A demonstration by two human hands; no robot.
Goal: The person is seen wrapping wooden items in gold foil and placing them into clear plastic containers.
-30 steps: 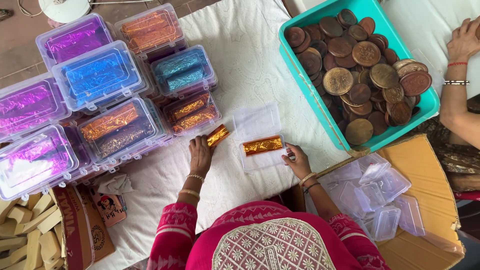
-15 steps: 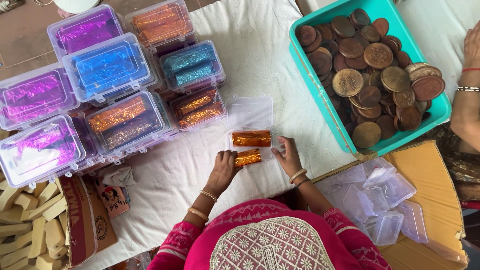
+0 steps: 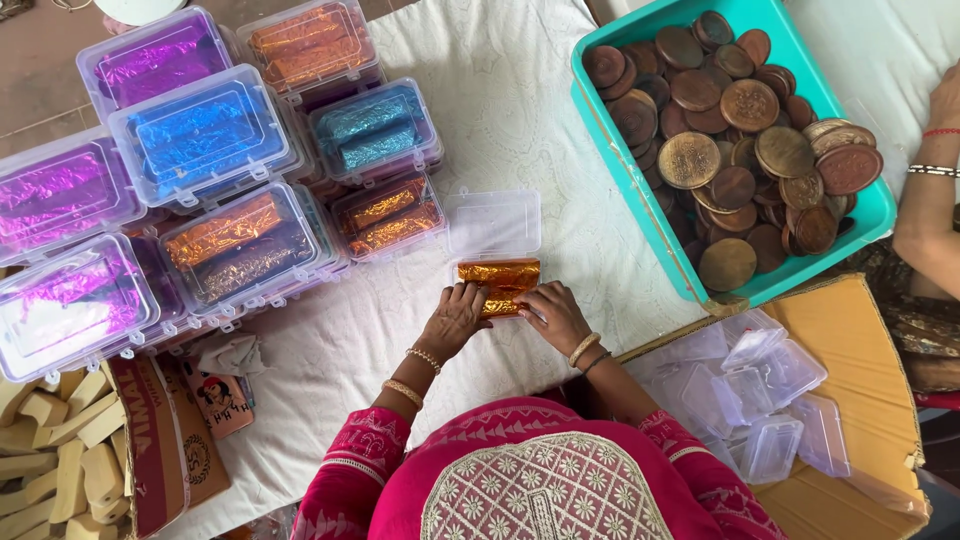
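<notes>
A small clear plastic box lies open on the white cloth. Two bars wrapped in gold-orange foil lie in its near half. My left hand and my right hand both press on the nearer foil bar, fingertips meeting over it. Bangles circle both wrists, and pink sleeves cover my arms.
Stacked clear boxes of foil bars in purple, blue, teal and orange stand at left. A teal tray of brown discs sits at right. Empty clear boxes fill a carton. Another person's arm reaches in far right.
My left hand carried a foil bar from the left over to the open box. Both hands now close together on it beside the first bar.
</notes>
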